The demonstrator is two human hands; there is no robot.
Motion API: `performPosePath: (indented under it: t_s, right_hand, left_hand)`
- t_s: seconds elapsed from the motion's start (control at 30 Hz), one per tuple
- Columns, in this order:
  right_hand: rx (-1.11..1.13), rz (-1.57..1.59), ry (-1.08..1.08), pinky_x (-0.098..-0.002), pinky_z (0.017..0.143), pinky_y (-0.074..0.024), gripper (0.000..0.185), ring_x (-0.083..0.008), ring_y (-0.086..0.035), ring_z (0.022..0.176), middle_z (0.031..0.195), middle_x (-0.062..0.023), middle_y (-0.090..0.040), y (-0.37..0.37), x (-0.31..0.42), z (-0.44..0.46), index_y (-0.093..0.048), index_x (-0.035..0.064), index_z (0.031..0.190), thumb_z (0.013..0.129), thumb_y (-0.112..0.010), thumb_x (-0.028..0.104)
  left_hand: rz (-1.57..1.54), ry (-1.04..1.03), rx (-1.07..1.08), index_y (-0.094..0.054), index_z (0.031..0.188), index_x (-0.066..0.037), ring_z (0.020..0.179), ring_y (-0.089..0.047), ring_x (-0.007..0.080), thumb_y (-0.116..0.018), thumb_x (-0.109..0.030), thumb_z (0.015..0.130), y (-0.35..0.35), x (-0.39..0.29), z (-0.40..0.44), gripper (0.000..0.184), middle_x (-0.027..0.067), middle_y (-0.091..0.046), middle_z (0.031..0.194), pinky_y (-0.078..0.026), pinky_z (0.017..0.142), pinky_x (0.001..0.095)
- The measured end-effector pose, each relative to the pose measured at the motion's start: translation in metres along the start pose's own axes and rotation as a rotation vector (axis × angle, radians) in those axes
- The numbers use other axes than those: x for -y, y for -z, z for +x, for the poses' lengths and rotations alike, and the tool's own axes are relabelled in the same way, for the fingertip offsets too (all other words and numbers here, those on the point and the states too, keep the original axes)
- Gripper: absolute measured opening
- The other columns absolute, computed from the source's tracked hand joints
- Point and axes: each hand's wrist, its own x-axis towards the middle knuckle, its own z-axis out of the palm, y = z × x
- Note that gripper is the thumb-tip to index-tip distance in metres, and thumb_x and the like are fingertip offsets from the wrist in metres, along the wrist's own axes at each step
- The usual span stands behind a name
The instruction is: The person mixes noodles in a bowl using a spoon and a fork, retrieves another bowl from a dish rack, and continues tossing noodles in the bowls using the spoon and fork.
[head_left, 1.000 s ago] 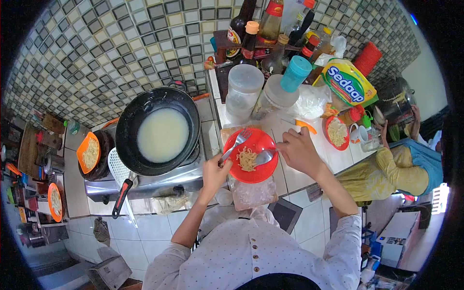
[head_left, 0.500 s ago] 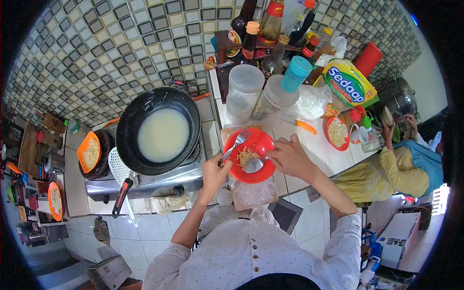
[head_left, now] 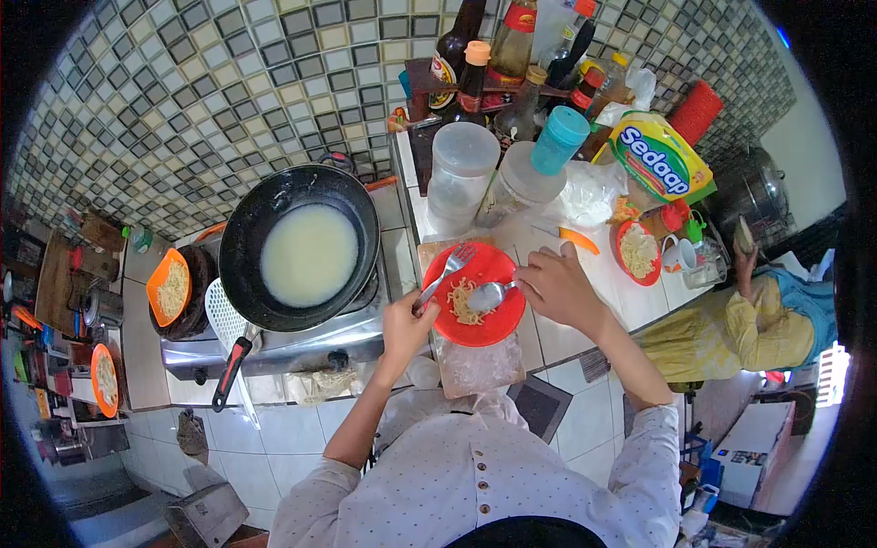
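A red plate [head_left: 498, 324] rests on a worn board [head_left: 480, 365] at the counter's front. On the plate lies a small heap of noodles [head_left: 466, 301]. My left hand [head_left: 406, 321] is closed on a fork [head_left: 454, 263], whose tines point up over the plate's far rim. My right hand [head_left: 559, 288] grips a spoon [head_left: 486, 296] by its handle, and the spoon's bowl is at the right side of the noodles.
Left, a black wok [head_left: 236, 247] with pale liquid sits on the stove [head_left: 301, 352], a slotted spatula [head_left: 224, 310] beside it. Behind are jars [head_left: 464, 173] and bottles. A knife with an orange handle [head_left: 578, 240] lies right. Another person [head_left: 776, 324] stands far right.
The spoon has moved slightly up and right, and more noodles show on the plate. My right hand has shifted right a little. The left hand and fork stay put.
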Motion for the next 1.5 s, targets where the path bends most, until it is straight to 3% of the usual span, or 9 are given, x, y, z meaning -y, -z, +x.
performPosePath:
  t_s: [0.2, 0.63, 0.8, 1.0, 1.5]
  right_hand:
    - [0.107, -0.046, 0.033, -0.0383, 0.068, -0.0301, 0.007, -0.0187, -0.052, 0.073, 0.065, -0.0036, -0.051, -0.001, -0.002, -0.008, -0.06, 0.0136, 0.069, 0.071, -0.055, 0.018]
    - [0.037, -0.139, -0.062, -0.0377, 0.07, -0.0309, 0.009, -0.019, -0.052, 0.071, 0.067, -0.0041, -0.052, 0.03, 0.011, -0.006, -0.061, 0.0128, 0.073, 0.073, -0.054, 0.018]
    - [0.143, -0.072, -0.058, -0.0386, 0.069, -0.032, 0.01, -0.0188, -0.055, 0.072, 0.069, -0.0045, -0.054, -0.005, 0.01, -0.01, -0.061, 0.0128, 0.075, 0.075, -0.052, 0.019]
    - [0.281, -0.134, -0.146, -0.0366, 0.067, -0.0313, 0.01, -0.0172, -0.056, 0.068, 0.063, -0.0036, -0.055, 0.004, 0.016, -0.006, -0.062, 0.0136, 0.069, 0.072, -0.054, 0.019]
    - [0.248, -0.136, -0.176, -0.0391, 0.069, -0.032, 0.015, -0.0211, -0.056, 0.066, 0.063, -0.0062, -0.056, 0.031, 0.008, -0.005, -0.063, 0.0128, 0.065, 0.072, -0.052, 0.021]
  left_hand:
    - [0.02, 0.007, 0.006, -0.058, 0.073, 0.002, 0.039, -0.046, 0.0179, -0.06, -0.02, 0.071, 0.001, -0.002, 0.0, 0.023, 0.0138, -0.047, 0.047, -0.035, 0.041, 0.0314]
    - [0.007, 0.009, 0.014, -0.059, 0.074, 0.002, 0.04, -0.047, 0.0192, -0.06, -0.019, 0.07, -0.001, 0.003, 0.001, 0.022, 0.0148, -0.049, 0.049, -0.036, 0.041, 0.0318]
    - [0.013, -0.019, -0.007, -0.056, 0.069, 0.003, 0.039, -0.046, 0.0205, -0.061, -0.02, 0.07, 0.0, 0.001, 0.001, 0.023, 0.0145, -0.048, 0.048, -0.035, 0.041, 0.0326]
    - [0.025, 0.018, 0.009, -0.055, 0.068, 0.003, 0.039, -0.045, 0.0197, -0.061, -0.02, 0.07, 0.001, -0.002, 0.0, 0.023, 0.014, -0.047, 0.047, -0.035, 0.041, 0.032]
    - [0.017, -0.025, -0.011, -0.056, 0.069, 0.002, 0.039, -0.045, 0.0202, -0.061, -0.019, 0.069, 0.0, -0.001, 0.001, 0.021, 0.0138, -0.047, 0.047, -0.035, 0.041, 0.0322]
